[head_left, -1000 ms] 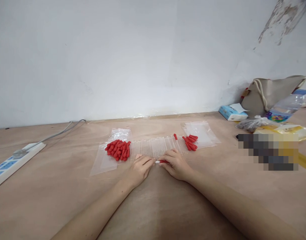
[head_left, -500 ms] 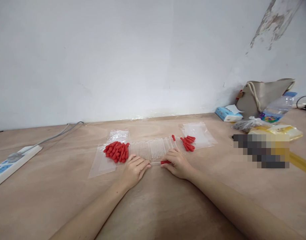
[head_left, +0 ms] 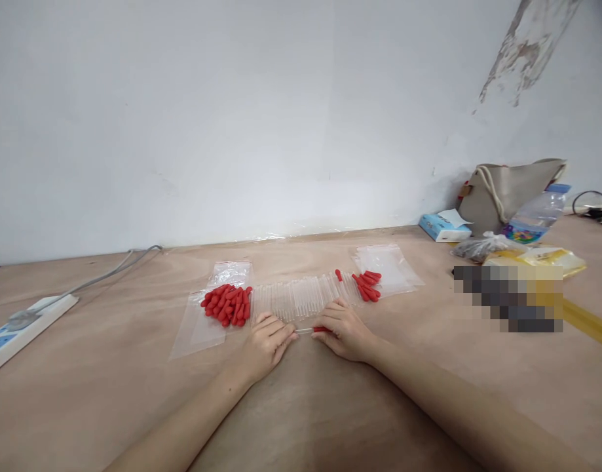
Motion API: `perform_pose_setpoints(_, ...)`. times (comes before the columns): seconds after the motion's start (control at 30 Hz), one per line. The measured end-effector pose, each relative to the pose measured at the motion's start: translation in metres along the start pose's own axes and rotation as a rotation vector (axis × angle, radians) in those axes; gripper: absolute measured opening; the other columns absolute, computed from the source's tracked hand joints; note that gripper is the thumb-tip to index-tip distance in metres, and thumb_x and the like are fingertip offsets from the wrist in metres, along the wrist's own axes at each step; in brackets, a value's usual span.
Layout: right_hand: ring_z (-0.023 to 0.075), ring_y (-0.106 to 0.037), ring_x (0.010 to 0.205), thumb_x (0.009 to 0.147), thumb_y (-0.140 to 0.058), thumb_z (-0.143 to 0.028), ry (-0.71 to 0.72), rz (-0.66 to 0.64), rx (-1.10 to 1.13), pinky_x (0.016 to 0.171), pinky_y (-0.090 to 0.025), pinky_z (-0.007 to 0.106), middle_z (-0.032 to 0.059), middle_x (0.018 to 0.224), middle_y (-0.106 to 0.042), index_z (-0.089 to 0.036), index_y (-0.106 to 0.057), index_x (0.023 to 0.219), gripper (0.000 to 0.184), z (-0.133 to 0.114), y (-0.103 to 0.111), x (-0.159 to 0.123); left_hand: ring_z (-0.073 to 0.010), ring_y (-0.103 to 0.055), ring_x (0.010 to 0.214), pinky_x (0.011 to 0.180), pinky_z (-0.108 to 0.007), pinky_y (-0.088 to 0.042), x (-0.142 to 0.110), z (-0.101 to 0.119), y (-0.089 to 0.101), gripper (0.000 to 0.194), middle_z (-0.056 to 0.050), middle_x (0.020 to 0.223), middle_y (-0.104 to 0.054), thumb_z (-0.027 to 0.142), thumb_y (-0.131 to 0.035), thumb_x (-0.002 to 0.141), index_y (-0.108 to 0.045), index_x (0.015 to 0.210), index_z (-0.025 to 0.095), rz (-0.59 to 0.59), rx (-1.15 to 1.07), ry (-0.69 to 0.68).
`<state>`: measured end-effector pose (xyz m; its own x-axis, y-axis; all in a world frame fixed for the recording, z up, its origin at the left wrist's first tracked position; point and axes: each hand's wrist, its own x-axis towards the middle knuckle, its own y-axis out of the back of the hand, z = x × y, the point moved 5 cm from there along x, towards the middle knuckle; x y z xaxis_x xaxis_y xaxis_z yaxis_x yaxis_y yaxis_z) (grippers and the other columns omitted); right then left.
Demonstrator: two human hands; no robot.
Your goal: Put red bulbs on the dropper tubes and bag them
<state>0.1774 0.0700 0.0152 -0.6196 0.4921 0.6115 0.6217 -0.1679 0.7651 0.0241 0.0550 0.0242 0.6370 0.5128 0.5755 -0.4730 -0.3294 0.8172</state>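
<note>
My left hand (head_left: 267, 346) is closed in a pinch on a thin clear dropper tube (head_left: 304, 331), which lies level just above or on the table. Opposite it, my right hand (head_left: 344, 333) pinches a red rubber bulb (head_left: 321, 329) at the tube's right end; the fingers hide most of the bulb and its join with the tube. Just beyond both hands runs a row of clear tubes (head_left: 293, 295) laid side by side. A heap of red rubber bulbs (head_left: 228, 305) lies left of the row, and a smaller group of bulbs (head_left: 368, 286) lies right of it.
Clear plastic bags (head_left: 195, 337) lie under and beside the left heap, and more bags (head_left: 394, 269) at the right. A power strip (head_left: 33, 328) stands far left. At the right are a tissue pack (head_left: 445, 226), a bottle (head_left: 539, 213), a grey bag (head_left: 517, 190) and a blurred-out dark object (head_left: 507, 298).
The view has shifted slightly. A little less of the tube shows between my hands, which are slightly closer together. Both hands keep their pinch.
</note>
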Motion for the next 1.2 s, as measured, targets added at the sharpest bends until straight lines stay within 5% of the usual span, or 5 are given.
perform_pose_setpoints(0.2, 0.0143, -0.054, 0.072, 0.083, -0.049, -0.029, -0.029, 0.065, 0.138, 0.068, -0.036, 0.031, 0.0039, 0.075, -0.064, -0.019, -0.061, 0.087, 0.016, 0.002, 0.007, 0.003, -0.0115, -0.050, 0.062, 0.073, -0.030, -0.037, -0.001, -0.004, -0.001, 0.016, 0.000, 0.067, -0.060, 0.020, -0.044, 0.087, -0.059, 0.085, 0.016, 0.005, -0.073, 0.043)
perform_pose_setpoints(0.5, 0.0111, -0.052, 0.063, 0.069, -0.061, -0.039, -0.705, 0.443, 0.919, 0.060, -0.041, 0.025, -0.0028, 0.069, -0.053, -0.021, -0.049, 0.090, 0.031, 0.030, 0.015, 0.007, -0.0173, -0.054, 0.082, 0.076, -0.032, -0.040, 0.001, -0.004, 0.000, 0.032, -0.005, 0.088, -0.062, 0.029, -0.046, 0.086, -0.048, 0.115, 0.018, -0.022, -0.190, 0.105)
perform_pose_setpoints(0.67, 0.0124, -0.050, 0.062, 0.075, -0.049, -0.036, -0.910, 0.486, 0.459, 0.061, -0.039, 0.026, -0.0038, 0.064, -0.049, -0.017, -0.042, 0.113, 0.043, 0.093, 0.057, 0.005, -0.0168, -0.055, 0.082, 0.075, -0.032, -0.041, 0.001, -0.009, -0.004, 0.025, -0.005, 0.087, -0.061, 0.027, -0.045, 0.086, -0.053, 0.108, 0.020, -0.046, -0.170, 0.188)
perform_pose_setpoints(0.8, 0.0143, -0.055, 0.071, 0.076, -0.049, -0.033, -1.018, 0.168, 0.016, 0.065, -0.037, 0.026, -0.0002, 0.071, -0.059, -0.018, -0.047, 0.105, 0.033, 0.126, 0.063, 0.007, -0.0165, -0.056, 0.081, 0.075, -0.033, -0.041, 0.003, -0.006, -0.007, 0.022, -0.004, 0.085, -0.063, 0.027, -0.044, 0.086, -0.056, 0.103, 0.021, -0.077, -0.162, 0.175)
perform_pose_setpoints(1.2, 0.0230, -0.057, 0.087, 0.080, -0.044, -0.043, -0.978, -0.130, -0.320, 0.083, -0.024, 0.042, 0.0076, 0.085, -0.065, -0.020, -0.058, 0.100, 0.034, 0.129, 0.033, 0.014, -0.0148, -0.056, 0.075, 0.072, -0.030, -0.041, 0.004, -0.006, -0.004, 0.018, -0.003, 0.081, -0.062, 0.025, -0.046, 0.085, -0.062, 0.091, 0.021, -0.042, -0.152, 0.144)
